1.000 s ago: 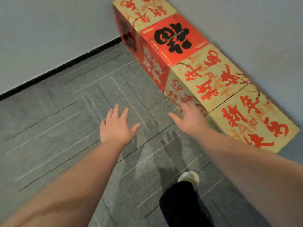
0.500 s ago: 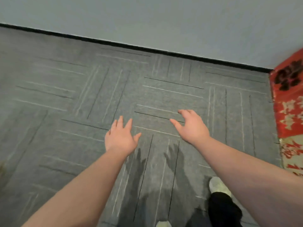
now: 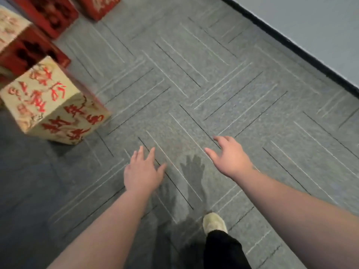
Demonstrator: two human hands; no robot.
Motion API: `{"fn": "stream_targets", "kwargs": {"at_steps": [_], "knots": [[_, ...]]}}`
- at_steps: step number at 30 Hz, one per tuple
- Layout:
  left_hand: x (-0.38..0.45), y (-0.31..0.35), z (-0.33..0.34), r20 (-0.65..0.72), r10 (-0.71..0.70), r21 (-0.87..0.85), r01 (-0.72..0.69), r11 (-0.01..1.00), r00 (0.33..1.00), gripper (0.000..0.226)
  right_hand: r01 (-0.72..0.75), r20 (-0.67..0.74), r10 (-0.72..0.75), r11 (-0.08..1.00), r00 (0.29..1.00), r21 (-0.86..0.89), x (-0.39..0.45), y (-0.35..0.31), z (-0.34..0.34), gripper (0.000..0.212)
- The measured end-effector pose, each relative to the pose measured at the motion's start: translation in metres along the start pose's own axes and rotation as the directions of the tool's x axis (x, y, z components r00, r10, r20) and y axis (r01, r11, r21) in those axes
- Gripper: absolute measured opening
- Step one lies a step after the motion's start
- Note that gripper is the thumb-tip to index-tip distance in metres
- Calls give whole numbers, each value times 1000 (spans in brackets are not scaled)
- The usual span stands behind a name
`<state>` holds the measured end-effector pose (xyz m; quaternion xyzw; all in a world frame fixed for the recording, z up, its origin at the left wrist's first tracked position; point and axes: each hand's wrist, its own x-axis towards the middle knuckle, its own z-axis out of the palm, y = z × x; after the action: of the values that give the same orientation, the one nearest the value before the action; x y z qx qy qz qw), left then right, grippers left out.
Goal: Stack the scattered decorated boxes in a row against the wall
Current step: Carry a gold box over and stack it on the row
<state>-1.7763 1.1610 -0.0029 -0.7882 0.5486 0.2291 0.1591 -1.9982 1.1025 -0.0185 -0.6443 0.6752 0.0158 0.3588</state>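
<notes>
Decorated boxes were what both hands lacked at this moment: the left hand (image 3: 142,170) hung over the carpet (image 3: 223,90) with fingers spread and straight, and the right hand (image 3: 230,157) was likewise loose, fingers apart and slightly bent, holding nothing. Out from the hands, the nearest cream box (image 3: 52,101) with red lettering sat on the floor ahead and to the left, apart from the left hand and farther from the right. Beyond it, red boxes (image 3: 44,14) crowded the upper-left corner, blurred. The wall (image 3: 310,22) with its dark skirting ran along the upper right, well apart from these boxes. To do the pickup well, it seemed wise to step squarely up to the cream box, set one palm on each opposite side, and lift it level before turning toward the wall.
</notes>
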Motion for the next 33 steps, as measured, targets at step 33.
{"fn": "stream_targets", "kwargs": {"at_steps": [33], "knots": [[297,-450,-131,91,-524,-383,515,767,847,73,468,398,-330,820,856,-328,311,-574,205,74]]}}
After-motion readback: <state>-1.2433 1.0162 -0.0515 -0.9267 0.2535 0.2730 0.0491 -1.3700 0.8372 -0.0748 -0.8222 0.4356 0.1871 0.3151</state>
